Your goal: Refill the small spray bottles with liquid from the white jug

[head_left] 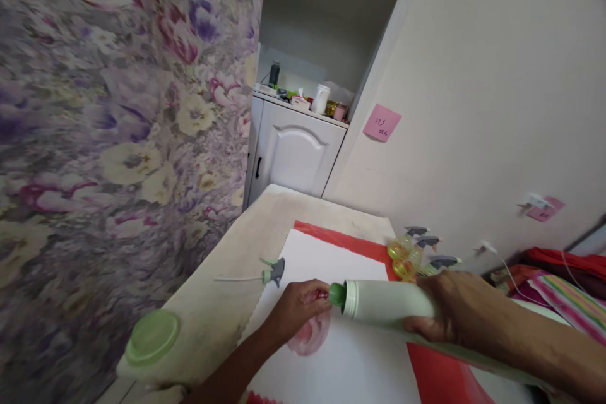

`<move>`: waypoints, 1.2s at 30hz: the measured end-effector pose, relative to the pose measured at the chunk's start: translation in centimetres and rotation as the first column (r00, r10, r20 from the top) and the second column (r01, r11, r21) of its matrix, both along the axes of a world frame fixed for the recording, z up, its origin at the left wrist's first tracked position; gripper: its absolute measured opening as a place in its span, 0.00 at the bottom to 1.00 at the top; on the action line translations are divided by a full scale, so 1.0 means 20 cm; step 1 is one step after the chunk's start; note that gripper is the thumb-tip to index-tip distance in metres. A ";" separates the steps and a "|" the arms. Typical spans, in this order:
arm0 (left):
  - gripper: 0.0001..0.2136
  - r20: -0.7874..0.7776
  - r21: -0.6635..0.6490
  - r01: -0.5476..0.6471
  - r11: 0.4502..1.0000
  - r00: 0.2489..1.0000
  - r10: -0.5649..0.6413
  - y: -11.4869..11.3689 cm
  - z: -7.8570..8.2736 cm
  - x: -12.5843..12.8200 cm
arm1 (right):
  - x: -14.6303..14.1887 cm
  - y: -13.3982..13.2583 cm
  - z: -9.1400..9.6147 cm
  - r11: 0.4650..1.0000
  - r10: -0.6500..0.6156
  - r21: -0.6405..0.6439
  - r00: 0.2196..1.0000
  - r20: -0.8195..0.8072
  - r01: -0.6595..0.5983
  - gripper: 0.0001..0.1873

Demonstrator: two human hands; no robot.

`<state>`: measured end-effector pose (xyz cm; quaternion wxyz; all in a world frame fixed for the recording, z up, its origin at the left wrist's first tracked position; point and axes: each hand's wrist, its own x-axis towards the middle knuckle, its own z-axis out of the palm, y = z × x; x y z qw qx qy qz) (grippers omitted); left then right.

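Observation:
My right hand (452, 312) grips a large white bottle (388, 306) with a green spout, held on its side and tipped toward the left. My left hand (298, 312) is closed around a small pink transparent bottle (310, 334) and holds its mouth at the green spout. Both hover over a white cloth (326, 265) laid on a red sheet (360, 241) on the pale table (246, 237). A grey spray nozzle with a long tube (267, 274) lies on the table just left of the cloth.
Three yellow spray bottles with grey triggers (411, 252) stand at the table's right edge. A container with a green lid (154, 338) sits at the near left corner. Floral wallpaper fills the left; a white cupboard (293, 148) with small jars stands behind. A pink note (382, 122) sticks to the wall.

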<state>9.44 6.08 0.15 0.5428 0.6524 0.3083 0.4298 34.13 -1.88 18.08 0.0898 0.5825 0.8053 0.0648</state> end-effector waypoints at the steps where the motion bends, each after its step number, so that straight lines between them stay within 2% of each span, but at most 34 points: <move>1: 0.09 -0.001 0.001 -0.001 1.000 1.000 0.001 0.00 0.00 0.00 | 0.00 0.00 0.00 1.000 0.000 0.000 1.000 -0.004 0.000 0.20; 14: 0.09 -0.003 0.004 0.004 1.000 1.000 -0.004 0.00 0.00 0.00 | -0.03 0.00 0.02 0.998 -0.047 -0.034 0.999 0.012 0.048 0.19; 27: 0.09 0.003 0.006 0.007 1.000 1.000 -0.007 0.00 0.00 0.00 | 0.00 0.00 0.00 0.999 0.015 0.042 1.000 0.013 -0.015 0.20; 36: 0.09 0.010 0.002 0.014 1.000 1.000 -0.014 0.00 -0.01 0.01 | 0.00 0.00 0.01 1.000 -0.020 0.003 1.000 0.022 0.020 0.23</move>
